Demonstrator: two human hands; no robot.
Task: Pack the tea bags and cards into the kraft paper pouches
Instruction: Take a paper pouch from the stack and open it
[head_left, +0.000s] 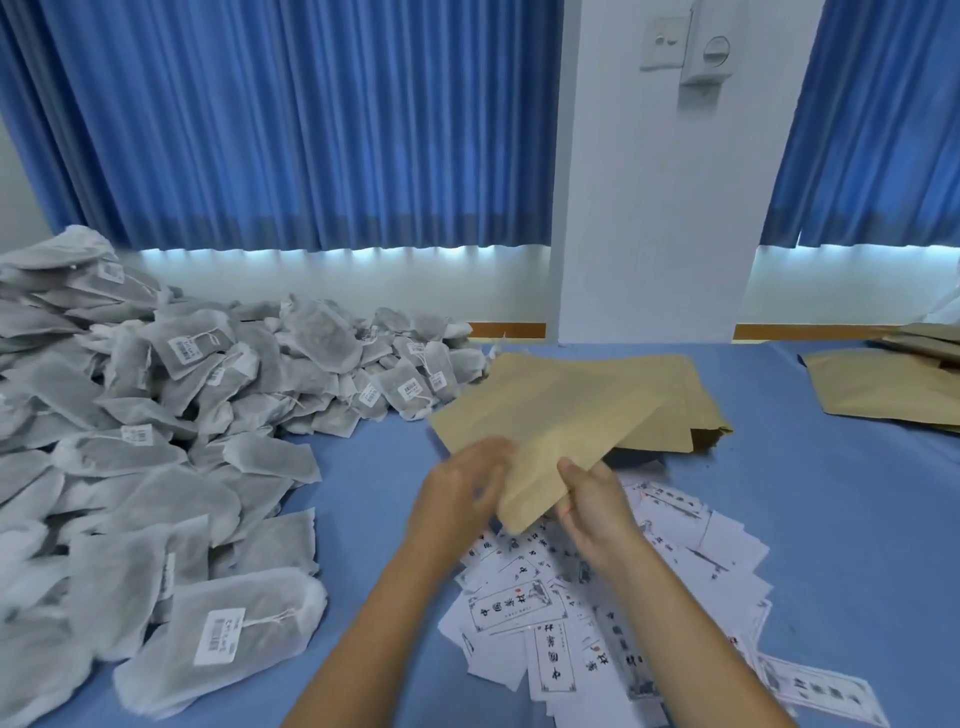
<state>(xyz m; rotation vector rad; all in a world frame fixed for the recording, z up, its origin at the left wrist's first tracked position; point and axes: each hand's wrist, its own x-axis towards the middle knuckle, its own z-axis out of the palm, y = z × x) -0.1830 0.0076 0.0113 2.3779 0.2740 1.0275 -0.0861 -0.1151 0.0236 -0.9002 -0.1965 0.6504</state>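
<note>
Since a pouch must be opened at its mouth before filling, the right hand pinches the near end of one kraft pouch, thumb on top and fingers beneath, holding it above the scattered cards. The left hand is at the pouch's left edge, probably to part the mouth, but blur hides whether its fingers grip. Tea bags lie heaped on the surface to the left, within reach.

Soft grey mesh tea bags heap at nine o'clock. White printed cards scatter at five. Flat brown kraft paper pouches overlap, tilted, at centre.
</note>
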